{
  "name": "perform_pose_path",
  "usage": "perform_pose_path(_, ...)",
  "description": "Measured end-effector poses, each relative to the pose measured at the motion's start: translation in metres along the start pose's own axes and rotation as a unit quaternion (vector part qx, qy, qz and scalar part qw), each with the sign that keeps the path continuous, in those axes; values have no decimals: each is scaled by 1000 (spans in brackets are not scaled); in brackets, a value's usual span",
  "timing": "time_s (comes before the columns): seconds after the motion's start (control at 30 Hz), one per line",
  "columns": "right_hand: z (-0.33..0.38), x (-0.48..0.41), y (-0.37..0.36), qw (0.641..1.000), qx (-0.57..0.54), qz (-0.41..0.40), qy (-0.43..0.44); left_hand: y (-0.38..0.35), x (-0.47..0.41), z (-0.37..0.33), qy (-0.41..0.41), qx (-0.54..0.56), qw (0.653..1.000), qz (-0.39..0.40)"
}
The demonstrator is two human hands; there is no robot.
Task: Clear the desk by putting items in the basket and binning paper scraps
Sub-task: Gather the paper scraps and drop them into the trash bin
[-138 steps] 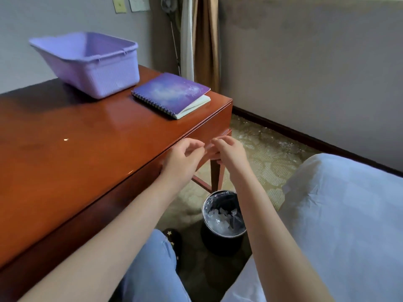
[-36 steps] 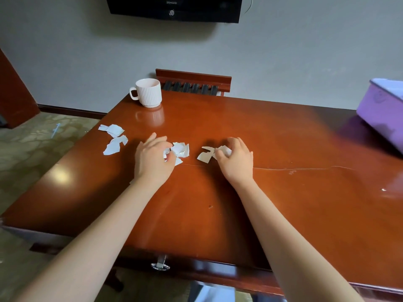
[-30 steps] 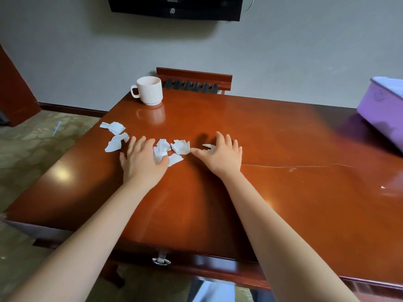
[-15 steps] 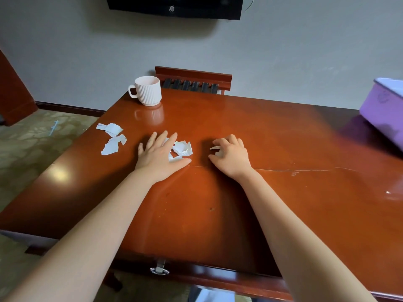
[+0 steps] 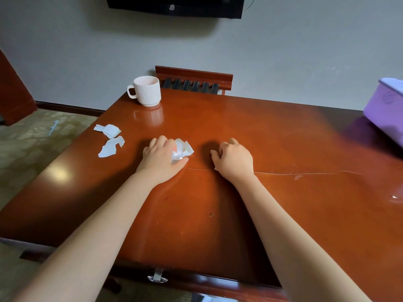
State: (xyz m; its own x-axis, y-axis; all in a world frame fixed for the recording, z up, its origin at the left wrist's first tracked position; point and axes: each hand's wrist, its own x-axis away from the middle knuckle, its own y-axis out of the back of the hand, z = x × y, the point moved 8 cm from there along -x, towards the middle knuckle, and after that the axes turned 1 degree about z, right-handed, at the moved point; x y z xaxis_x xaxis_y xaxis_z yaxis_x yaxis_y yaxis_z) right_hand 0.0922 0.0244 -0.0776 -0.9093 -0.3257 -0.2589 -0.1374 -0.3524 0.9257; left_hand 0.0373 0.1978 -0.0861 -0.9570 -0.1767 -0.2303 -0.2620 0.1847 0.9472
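Observation:
On the red-brown desk (image 5: 218,203), my left hand (image 5: 160,156) curls round a crumpled bunch of white paper scraps (image 5: 182,149) near the middle. My right hand (image 5: 234,159) lies a little to the right with its fingers curled under; the scraps it gathered are hidden beneath it, apart from a tiny white bit at the heel of the palm. Two more torn scraps (image 5: 110,138) lie flat to the left of my left hand. The purple basket (image 5: 385,112) stands at the desk's far right, cut off by the frame edge.
A white ribbed mug (image 5: 147,90) stands at the desk's far left corner. A wooden chair back (image 5: 194,80) rises behind the far edge. A drawer handle (image 5: 157,277) sits below the near edge. A small blue object (image 5: 53,127) lies on the carpet at the left.
I turned from the bin back to the desk. Both hands spread over the scraps, then closed: the left bunched its scraps into a wad, and the right curled over its pieces.

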Motion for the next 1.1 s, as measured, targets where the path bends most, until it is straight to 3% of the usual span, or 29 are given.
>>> perform_pose_path(0.27,4,5,8,999,32,-24,5,9,7,-4,-13,32,999,-40)
perform_pose_path(0.63,2,10,14,999,24,-30,-4,20,10,2,38,60,994,-85)
perform_pose_path(0.73,-12,10,20,993,-73,-56,-67,24,11,5,59,70,991,-95)
perform_pose_path(0.87,-43,14,23,915,-348,-105,-173,28,11,11,93,89,986,-110)
perform_pose_path(1.1,-47,18,27,898,-385,-88,-194,35,10,8,118,159,972,-129)
